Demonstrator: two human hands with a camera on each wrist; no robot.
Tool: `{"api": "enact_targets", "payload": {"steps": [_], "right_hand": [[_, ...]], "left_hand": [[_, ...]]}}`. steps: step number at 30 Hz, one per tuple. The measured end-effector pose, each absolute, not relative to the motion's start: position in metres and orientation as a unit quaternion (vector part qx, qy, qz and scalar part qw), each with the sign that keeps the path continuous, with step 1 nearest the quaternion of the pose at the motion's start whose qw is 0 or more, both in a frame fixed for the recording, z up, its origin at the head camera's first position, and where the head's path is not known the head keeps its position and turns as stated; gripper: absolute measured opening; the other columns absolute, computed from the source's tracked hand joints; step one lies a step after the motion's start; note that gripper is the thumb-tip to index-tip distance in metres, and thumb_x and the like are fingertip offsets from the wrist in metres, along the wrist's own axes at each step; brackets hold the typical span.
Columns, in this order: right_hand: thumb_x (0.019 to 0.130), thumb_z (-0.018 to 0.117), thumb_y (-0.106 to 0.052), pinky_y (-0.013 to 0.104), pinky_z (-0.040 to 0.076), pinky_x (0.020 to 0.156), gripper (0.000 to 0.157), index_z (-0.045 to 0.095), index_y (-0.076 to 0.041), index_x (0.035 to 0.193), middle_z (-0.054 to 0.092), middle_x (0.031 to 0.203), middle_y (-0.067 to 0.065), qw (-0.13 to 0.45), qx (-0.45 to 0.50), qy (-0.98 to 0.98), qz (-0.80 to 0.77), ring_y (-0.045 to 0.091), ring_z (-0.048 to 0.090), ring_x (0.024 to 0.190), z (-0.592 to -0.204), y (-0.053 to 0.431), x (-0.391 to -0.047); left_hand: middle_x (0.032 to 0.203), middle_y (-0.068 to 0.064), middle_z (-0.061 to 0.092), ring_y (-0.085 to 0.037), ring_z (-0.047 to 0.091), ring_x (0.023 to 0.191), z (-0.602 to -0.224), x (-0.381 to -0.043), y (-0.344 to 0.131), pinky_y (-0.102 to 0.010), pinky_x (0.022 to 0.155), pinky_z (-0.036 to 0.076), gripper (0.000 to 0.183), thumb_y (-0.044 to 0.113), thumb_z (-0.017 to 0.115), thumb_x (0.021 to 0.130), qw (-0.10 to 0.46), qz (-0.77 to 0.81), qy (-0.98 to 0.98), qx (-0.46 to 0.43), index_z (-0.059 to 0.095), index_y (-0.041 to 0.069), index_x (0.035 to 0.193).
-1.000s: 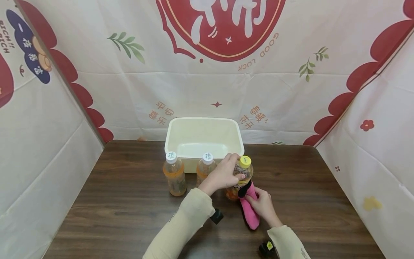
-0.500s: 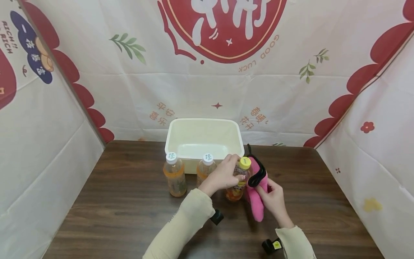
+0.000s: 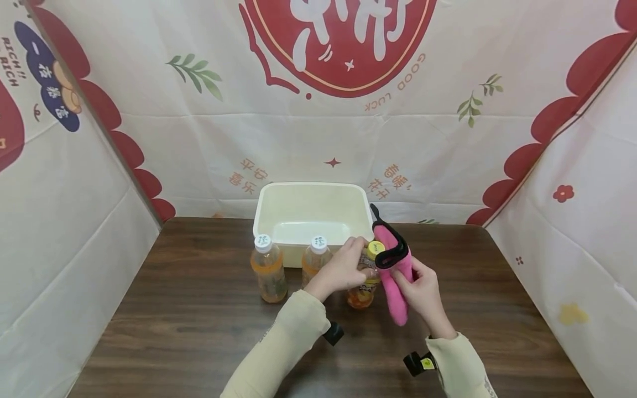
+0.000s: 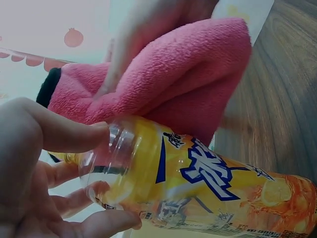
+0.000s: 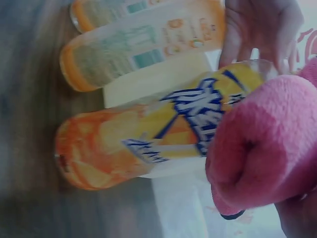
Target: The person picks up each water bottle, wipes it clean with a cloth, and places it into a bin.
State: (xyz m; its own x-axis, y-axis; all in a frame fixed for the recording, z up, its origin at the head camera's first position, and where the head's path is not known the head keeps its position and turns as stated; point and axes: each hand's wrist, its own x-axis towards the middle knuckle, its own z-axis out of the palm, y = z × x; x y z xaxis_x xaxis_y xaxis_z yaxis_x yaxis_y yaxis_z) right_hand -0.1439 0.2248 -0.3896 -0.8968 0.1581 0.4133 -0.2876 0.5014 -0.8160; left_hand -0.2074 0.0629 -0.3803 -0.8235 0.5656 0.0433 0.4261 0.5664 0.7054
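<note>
Just right of the yellow-capped bottle [image 3: 365, 291], a folded pink cloth [image 3: 396, 298] is pinched between thumb and fingers of the right hand [image 3: 421, 288]. The yellow-capped bottle, stood upright on the surface [image 3: 199, 309], is grasped around its upper part by the left hand [image 3: 342, 267]; left of it two white-capped bottles [image 3: 269, 276] are lined up, and behind it, leftward, a cream tub [image 3: 293, 255] is placed.

Screened-off, makeshift work spot; kind of building unclear.
A wood-grain table [image 3: 199, 315] lies below the left hand [image 3: 340, 269]; printed cloth [image 3: 298, 135] hangs beyond the hand and to both sides of it.
</note>
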Motion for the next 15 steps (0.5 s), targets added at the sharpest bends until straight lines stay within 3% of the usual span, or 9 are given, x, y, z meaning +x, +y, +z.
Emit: {"api": "enact_targets", "payload": {"steps": [7,15], "right_hand": [[0.072,0.065,0.011,0.015,0.039,0.044,0.008,0.061,0.008,0.078,0.054,0.061,-0.009,0.234,0.009,-0.818,0.526,-0.001,0.046,0.052,-0.414,0.227,-0.138],[0.070,0.070,0.008,0.016,0.040,0.047,0.012,0.063,0.002,0.078,0.061,0.064,0.007,0.217,0.041,-0.847,0.484,-0.002,0.046,0.055,-0.482,0.242,-0.150]], "left_hand": [[0.110,-0.004,0.046,-0.017,0.049,0.102,-0.382,-0.207,0.063,-0.029,0.088,0.044,0.042,0.018,0.065,0.083,0.094,0.382,0.874,0.287,0.042,0.010,0.117],[0.113,-0.006,0.047,-0.018,0.050,0.104,-0.382,-0.207,0.060,-0.031,0.090,0.043,0.043,0.018,0.064,0.084,0.094,0.389,0.870,0.290,0.042,0.008,0.119]]}}
